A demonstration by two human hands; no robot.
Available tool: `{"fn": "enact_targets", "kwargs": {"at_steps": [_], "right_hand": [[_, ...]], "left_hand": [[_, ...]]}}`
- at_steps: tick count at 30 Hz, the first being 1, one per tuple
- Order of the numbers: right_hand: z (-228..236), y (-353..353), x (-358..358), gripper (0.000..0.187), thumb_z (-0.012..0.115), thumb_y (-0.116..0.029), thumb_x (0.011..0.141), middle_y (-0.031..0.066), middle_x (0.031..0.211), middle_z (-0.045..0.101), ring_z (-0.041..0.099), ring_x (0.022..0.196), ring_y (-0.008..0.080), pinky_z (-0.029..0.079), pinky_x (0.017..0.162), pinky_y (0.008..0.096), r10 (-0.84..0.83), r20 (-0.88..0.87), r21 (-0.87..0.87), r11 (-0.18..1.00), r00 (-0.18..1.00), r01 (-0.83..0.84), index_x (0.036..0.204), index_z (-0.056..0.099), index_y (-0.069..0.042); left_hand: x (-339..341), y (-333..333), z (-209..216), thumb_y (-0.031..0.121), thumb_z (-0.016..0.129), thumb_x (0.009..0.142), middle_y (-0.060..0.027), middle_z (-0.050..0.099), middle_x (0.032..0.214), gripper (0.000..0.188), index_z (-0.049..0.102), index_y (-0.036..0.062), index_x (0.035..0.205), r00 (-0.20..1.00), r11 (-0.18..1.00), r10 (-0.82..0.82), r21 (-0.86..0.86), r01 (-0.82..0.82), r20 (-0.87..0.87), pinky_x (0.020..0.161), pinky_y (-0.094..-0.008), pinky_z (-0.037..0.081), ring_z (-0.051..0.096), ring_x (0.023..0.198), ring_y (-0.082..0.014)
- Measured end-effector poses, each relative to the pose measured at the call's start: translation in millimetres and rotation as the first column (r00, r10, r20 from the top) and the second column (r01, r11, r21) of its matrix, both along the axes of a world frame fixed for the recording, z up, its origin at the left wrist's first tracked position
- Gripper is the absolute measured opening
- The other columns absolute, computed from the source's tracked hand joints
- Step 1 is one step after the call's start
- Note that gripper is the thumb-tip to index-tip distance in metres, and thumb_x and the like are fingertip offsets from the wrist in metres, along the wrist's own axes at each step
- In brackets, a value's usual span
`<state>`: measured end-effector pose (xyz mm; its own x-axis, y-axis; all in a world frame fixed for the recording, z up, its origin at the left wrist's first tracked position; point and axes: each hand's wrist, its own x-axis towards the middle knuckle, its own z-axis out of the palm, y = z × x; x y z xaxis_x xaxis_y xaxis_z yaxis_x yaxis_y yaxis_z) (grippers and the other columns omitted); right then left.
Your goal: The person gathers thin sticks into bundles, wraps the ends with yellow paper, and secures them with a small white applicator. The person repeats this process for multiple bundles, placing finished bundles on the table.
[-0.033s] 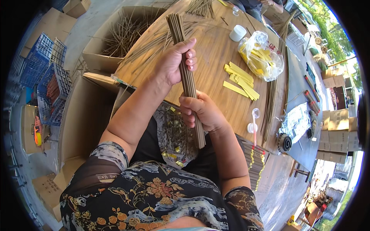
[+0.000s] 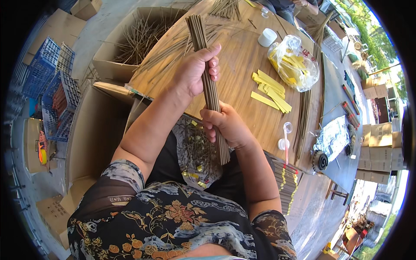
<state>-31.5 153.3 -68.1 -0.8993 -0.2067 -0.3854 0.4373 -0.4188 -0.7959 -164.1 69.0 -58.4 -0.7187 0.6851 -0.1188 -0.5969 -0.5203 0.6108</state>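
Both my hands are closed round a bundle of thin brown incense sticks, held at a slant over the near edge of the wooden table. My left hand grips the upper part, its thumb laid across the sticks. Lower down, my right hand wraps the bundle near its bottom end, which hangs above my lap. The sticks' upper ends look nearly level. Right of my hands lie yellow paper strips, beside a clear plastic bag of more strips. Loose sticks lie on the table's left side.
A cardboard box of sticks stands at the far left, near blue crates. A white jar and a long row of sticks are on the table. A person sits across it. Scraps lie below.
The bundle and my right hand have shifted very slightly up and to the left. My left hand keeps nearly the same place.
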Motion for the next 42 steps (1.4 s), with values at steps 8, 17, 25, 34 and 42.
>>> {"fn": "enact_targets", "kwargs": {"at_steps": [8, 17, 25, 34, 42], "right_hand": [[3, -6, 4, 0.013, 0.054, -0.012, 0.084, -0.0015, 0.054, 0.041, 0.039, 0.038, 0.008, 0.032, 0.034, 0.0208, 0.045, 0.001, -0.095, 0.994, 0.999, -0.045, 0.076, 0.045, -0.007], [3, 1, 7, 0.016, 0.055, -0.013, 0.084, -0.0027, 0.053, 0.038, 0.036, 0.038, 0.0064, 0.03, 0.032, 0.0195, 0.198, 0.038, -0.393, 0.904, 0.98, -0.167, 0.074, 0.043, -0.007], [1, 5, 7, 0.02, 0.056, -0.013, 0.083, -0.0027, 0.052, 0.037, 0.036, 0.036, 0.0053, 0.03, 0.03, 0.0189, 0.146, -0.011, -0.49, 0.861, 0.989, -0.133, 0.072, 0.041, -0.008], [-2, 11, 7, 0.018, 0.057, -0.013, 0.083, -0.0026, 0.053, 0.039, 0.037, 0.038, 0.0058, 0.03, 0.03, 0.0196, 0.136, -0.036, -0.514, 0.847, 0.99, -0.135, 0.073, 0.042, -0.009], [0, 3, 5, 0.019, 0.06, -0.015, 0.081, -0.0011, 0.055, 0.042, 0.041, 0.039, 0.0077, 0.037, 0.034, 0.0209, 0.106, -0.005, -0.321, 0.941, 0.994, -0.102, 0.075, 0.044, -0.006]], "left_hand": [[-8, -8, 4, 0.026, 0.058, 0.085, 0.0014, 0.047, 0.059, 0.022, 0.05, 0.0073, 0.078, 0.998, 0.99, -0.019, 0.137, 0.028, -0.068, 0.045, -0.0218, 0.039, 0.046, 0.048, -0.0084], [-28, -20, 1, 0.025, 0.056, 0.086, -0.0066, 0.055, 0.077, 0.023, 0.053, 0.0044, 0.095, 0.991, 0.959, 0.026, 0.284, 0.013, -0.131, 0.065, -0.0296, 0.048, 0.054, 0.069, -0.0168], [-23, -21, 10, 0.032, 0.046, 0.09, -0.0201, 0.06, 0.099, 0.038, 0.051, -0.0004, 0.11, 0.991, 0.949, -0.018, 0.311, 0.059, -0.134, 0.086, -0.0437, 0.047, 0.059, 0.093, -0.0298], [-29, -23, 10, 0.037, 0.039, 0.092, -0.0177, 0.06, 0.099, 0.042, 0.053, 0.0005, 0.108, 0.947, 0.986, 0.144, 0.126, -0.111, -0.289, 0.08, -0.0395, 0.05, 0.061, 0.088, -0.0269], [-5, -10, 10, 0.013, 0.062, 0.08, -0.0039, 0.054, 0.07, 0.016, 0.054, 0.0056, 0.092, 0.98, 0.993, 0.097, 0.083, -0.084, -0.173, 0.053, -0.0268, 0.046, 0.052, 0.058, -0.0126]]}}
